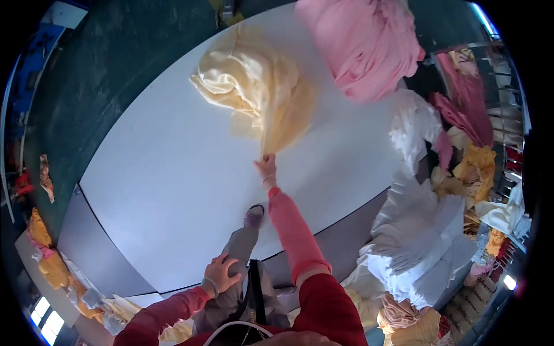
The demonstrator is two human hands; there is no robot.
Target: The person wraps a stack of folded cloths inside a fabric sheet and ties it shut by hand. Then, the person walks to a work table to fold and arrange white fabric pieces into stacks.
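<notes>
White board (173,190): big and smooth, with dark green floor (121,69) past its far left edge.
Right hand (266,167): fingers pinch tight on a thin end of the yellow cloth (245,75).
Yellow cloth: a loose, crumpled heap on the far part of the board; one thin tail runs to the hand.
Tail: a hard tug could slip it free or tear it, as the pinch looks small.
Folds: if they snag on each other, they could knot.
Left hand (221,273): holds nothing, fingers spread, seems to rest on the leg (239,247).
Shoe (254,215): on the board; cloth pulled close could get stepped on.
Pink cloth (366,52): big pile, far right.
</notes>
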